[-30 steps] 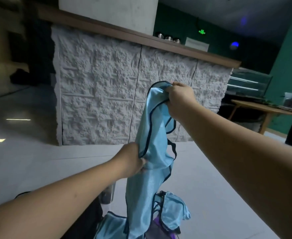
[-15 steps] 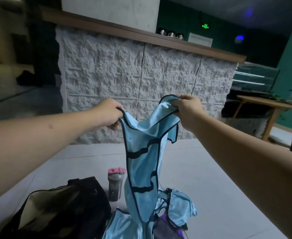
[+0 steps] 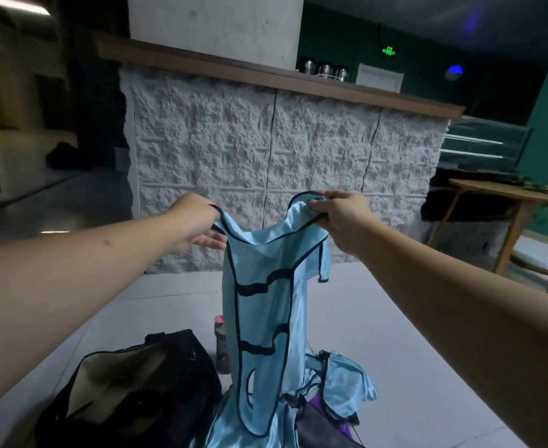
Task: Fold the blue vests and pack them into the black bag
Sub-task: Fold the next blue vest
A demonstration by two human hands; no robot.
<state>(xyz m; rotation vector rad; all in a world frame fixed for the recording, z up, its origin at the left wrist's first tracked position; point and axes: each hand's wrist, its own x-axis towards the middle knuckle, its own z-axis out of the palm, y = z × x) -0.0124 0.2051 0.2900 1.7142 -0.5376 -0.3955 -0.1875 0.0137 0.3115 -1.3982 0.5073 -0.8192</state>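
Note:
A light blue vest (image 3: 263, 305) with dark trim hangs in the air in front of me, stretched between both hands. My left hand (image 3: 198, 224) pinches its left shoulder strap. My right hand (image 3: 340, 218) grips the right shoulder strap. The vest's lower end reaches down to a heap of more blue vests (image 3: 347, 379) on the floor. The black bag (image 3: 130, 386) lies open on the floor at lower left, its pale lining showing.
A bottle with a pink cap (image 3: 221, 347) stands on the floor behind the bag, partly hidden by the vest. A white textured counter (image 3: 282, 156) rises ahead. A wooden table (image 3: 509, 205) stands at the right. Grey floor tiles stretch around.
My left hand went from the vest's middle up to its left strap, then both hands drew apart, spreading the vest's top. The view tilted down, bringing the bag and bottle into sight.

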